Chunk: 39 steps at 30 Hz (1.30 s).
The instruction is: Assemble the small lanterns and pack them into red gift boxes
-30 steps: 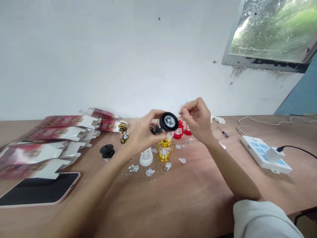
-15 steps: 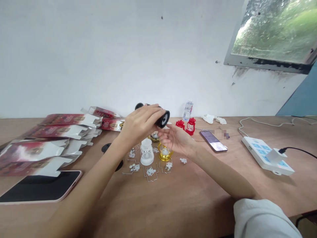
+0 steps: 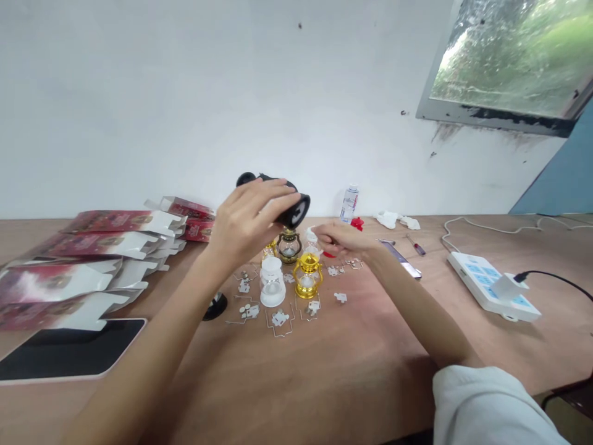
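Observation:
My left hand [image 3: 252,216] is wrapped round a black lantern [image 3: 296,213], held on its side above the table with one round end facing right. To its right, my right hand [image 3: 340,240] is closed with the fingers curled; what they hold, if anything, is hidden. Under the hands stand a white lantern [image 3: 272,284], a gold lantern [image 3: 307,278] and a bronze lantern [image 3: 289,247]. A second white lantern [image 3: 311,242] is just left of my right fingertips. Bent wire handles [image 3: 280,334] and small white parts [image 3: 280,318] lie in front.
Red and white boxes [image 3: 97,244] are stacked on the left by a tablet-like device [image 3: 69,349]. A clear bottle [image 3: 349,204], a red lantern [image 3: 357,224] and crumpled tissue [image 3: 386,219] are at the back. A phone [image 3: 407,266], a screwdriver [image 3: 416,245] and a power strip [image 3: 491,287] lie right.
My left hand has moved slightly left and up with the black lantern, which tilts more. My right hand has drawn away from it to the right, and its fingers have curled in.

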Each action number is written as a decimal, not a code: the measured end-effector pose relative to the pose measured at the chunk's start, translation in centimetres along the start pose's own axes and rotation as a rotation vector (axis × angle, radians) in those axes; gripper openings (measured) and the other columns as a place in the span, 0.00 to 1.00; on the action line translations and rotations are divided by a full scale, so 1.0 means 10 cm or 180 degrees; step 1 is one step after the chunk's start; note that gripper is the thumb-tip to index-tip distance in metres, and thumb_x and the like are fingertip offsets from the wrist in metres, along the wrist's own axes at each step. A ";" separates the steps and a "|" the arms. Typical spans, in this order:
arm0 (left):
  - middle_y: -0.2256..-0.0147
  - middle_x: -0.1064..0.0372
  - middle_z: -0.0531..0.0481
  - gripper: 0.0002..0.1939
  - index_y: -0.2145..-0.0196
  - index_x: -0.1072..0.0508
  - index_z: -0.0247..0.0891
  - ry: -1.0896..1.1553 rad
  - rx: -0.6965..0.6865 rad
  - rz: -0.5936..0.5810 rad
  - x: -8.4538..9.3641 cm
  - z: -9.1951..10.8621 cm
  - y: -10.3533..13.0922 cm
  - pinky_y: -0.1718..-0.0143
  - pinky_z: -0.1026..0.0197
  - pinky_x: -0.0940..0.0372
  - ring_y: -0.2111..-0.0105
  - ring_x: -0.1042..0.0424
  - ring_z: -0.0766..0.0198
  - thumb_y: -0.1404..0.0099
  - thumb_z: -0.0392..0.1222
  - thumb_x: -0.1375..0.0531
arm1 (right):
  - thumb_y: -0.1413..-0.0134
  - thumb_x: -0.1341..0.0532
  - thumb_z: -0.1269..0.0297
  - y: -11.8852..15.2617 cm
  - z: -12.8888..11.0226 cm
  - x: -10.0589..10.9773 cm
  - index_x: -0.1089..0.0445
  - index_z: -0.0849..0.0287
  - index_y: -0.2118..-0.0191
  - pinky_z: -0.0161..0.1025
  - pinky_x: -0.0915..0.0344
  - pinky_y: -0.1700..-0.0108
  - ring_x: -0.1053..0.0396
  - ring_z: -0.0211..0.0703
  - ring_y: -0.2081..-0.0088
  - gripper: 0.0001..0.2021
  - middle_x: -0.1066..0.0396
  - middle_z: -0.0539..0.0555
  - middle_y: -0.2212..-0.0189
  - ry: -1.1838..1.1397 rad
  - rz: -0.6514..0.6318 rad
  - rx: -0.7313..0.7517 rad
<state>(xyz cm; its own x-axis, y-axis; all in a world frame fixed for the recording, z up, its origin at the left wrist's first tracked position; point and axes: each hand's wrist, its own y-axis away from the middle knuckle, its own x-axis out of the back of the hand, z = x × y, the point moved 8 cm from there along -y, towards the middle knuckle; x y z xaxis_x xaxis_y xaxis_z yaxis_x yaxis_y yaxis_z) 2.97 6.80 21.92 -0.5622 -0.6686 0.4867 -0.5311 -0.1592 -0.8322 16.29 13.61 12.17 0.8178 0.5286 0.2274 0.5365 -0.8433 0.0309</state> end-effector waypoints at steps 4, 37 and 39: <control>0.52 0.28 0.49 0.17 0.52 0.34 0.47 -0.0030 0.0263 0.0202 0.18 -0.11 0.01 0.51 0.48 0.31 0.49 0.30 0.55 0.39 0.35 0.42 | 0.45 0.42 0.61 0.07 0.29 0.40 0.36 0.62 0.82 0.27 0.53 0.83 0.49 0.26 0.85 0.17 0.42 0.44 0.88 0.1703 -0.0292 -0.0508; 0.69 0.32 0.48 0.12 0.69 0.28 0.39 0.2702 0.3733 0.0912 -0.19 -1.10 0.54 0.78 0.64 0.32 0.68 0.30 0.61 0.50 0.46 0.35 | 0.55 0.40 0.74 0.19 0.68 0.07 0.28 0.61 0.70 0.33 0.45 0.73 0.31 0.41 0.70 0.06 0.26 0.54 0.70 0.3677 -0.0050 -0.0235; 0.70 0.31 0.48 0.12 0.70 0.29 0.37 0.2980 0.3822 0.0828 -0.27 -1.05 0.55 0.78 0.64 0.31 0.70 0.30 0.61 0.49 0.46 0.36 | 0.49 0.43 0.71 0.26 0.42 0.14 0.28 0.61 0.66 0.35 0.42 0.70 0.30 0.43 0.67 0.07 0.26 0.56 0.67 0.3680 0.0398 -0.0120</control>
<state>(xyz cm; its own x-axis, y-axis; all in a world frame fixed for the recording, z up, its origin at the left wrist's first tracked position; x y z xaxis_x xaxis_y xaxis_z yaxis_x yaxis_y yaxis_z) -5.05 15.33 18.84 -0.9819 -0.1634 -0.0957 0.1885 -0.8919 -0.4110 19.68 12.56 8.53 0.1767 0.0544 0.9828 0.4430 -0.8960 -0.0300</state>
